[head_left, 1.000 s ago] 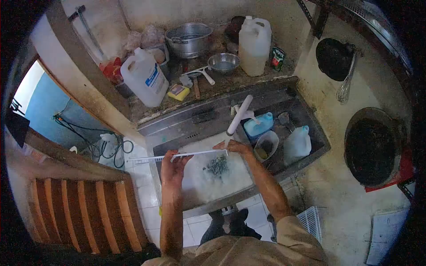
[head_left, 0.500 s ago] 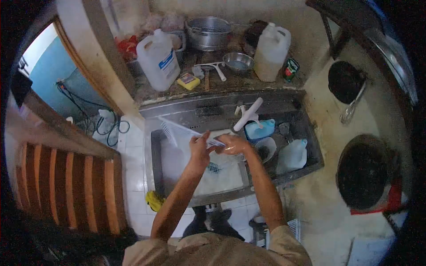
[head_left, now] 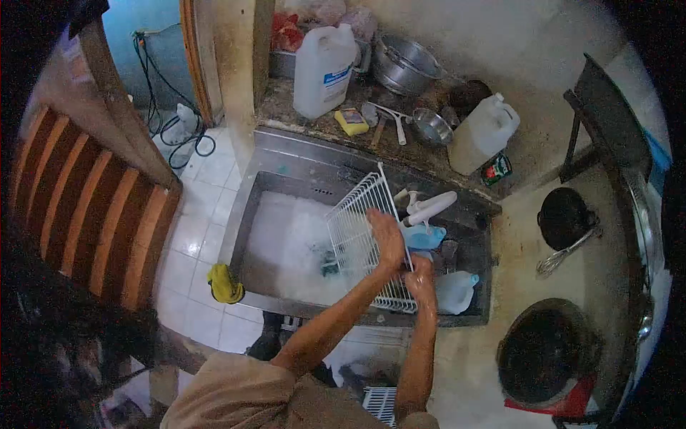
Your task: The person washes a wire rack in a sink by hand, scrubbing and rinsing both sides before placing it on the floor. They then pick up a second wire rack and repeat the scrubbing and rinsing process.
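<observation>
Gripped on end over foamy sink (head_left: pixel 246 214): white wire rack (head_left: pixel 354 225), lower corner hidden behind hands. Right hand (head_left: pixel 421 280) clenched round bottom edge; left hand (head_left: pixel 388 239) laid on mesh, finger curl unclear. Turned face-on since edge-on tilt half-second earlier.

Behind rack (head_left: pixel 355 218), dark obj (head_left: pixel 329 266) in suds (head_left: pixel 282 239) unclear; can (head_left: pixel 498 170) label unreadable.

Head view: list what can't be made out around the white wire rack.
- Bottom of the steel sink: covered by white foam.
- In the foam, a dark object: half sunk, too small to name.
- Fingers of the right hand: hidden behind the white wire rack.
- Label of the green can: too small to read.
</observation>
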Demonstrator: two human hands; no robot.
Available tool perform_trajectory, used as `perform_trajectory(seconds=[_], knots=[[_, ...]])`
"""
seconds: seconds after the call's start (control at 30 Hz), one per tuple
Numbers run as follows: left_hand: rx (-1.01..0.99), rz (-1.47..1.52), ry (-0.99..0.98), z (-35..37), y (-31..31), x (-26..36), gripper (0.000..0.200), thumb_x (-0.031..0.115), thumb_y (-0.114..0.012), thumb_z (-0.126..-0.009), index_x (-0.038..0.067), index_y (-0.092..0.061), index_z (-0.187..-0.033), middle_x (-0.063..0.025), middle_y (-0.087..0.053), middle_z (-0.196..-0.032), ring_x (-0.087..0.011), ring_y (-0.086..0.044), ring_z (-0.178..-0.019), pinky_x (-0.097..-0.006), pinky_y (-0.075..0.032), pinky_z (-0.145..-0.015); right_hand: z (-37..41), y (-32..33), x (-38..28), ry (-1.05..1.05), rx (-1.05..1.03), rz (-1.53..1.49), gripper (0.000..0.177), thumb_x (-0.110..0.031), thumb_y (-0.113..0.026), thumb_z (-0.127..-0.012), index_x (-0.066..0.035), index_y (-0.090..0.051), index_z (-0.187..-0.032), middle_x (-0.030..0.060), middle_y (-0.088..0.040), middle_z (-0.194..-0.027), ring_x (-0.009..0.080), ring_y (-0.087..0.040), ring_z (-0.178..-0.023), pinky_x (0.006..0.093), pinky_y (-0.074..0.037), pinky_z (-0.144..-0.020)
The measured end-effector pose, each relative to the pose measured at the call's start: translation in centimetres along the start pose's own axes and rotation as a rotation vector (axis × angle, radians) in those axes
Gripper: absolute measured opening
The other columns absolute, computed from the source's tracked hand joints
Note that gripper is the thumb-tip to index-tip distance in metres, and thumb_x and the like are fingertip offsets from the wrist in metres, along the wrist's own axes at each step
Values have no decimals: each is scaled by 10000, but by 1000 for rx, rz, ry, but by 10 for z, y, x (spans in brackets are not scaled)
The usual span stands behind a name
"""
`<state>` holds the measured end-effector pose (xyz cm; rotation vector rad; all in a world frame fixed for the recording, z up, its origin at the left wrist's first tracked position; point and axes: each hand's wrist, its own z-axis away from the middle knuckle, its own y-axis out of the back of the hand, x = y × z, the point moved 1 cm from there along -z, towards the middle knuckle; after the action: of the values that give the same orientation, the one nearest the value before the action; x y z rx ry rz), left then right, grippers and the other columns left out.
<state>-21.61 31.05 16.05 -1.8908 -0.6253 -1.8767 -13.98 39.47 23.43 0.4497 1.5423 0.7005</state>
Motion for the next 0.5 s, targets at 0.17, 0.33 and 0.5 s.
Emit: perform_trajectory(seconds=[0.17,0.33,0.5], knots=[[84,11,219,-60,-23,-34,506,238,-369,-937,-88,-344,-1323,-333,-353,-1350,-456,-306,-1279,-488,-212,-1081,33,-13,-8,-91,38,-238,193,-67,-652,-789,16,-658,-962,64,-646,-718,126,-546,-606,308,-437,-562],[-284,-185,419,-74,43,-67,527,384,-371,-950,84,-374,-1383,-255,-358,-1390,-437,-317,-1289,-485,-246,-1072,29,-36,-51,-130,88,-291,293,17,-648,-802,61,-602,-1088,113,-643,-768,150,-614,-633,307,-561,-547],[-232,-477,211,-74,118,-274,606,536,-347,-924,156,-380,-1395,-200,-376,-1405,-441,-372,-1255,-600,-279,-1005,12,-47,-98,-390,202,-630,332,55,-640,-769,91,-569,-1091,196,-659,-841,234,-674,-701,353,-588,-604]])
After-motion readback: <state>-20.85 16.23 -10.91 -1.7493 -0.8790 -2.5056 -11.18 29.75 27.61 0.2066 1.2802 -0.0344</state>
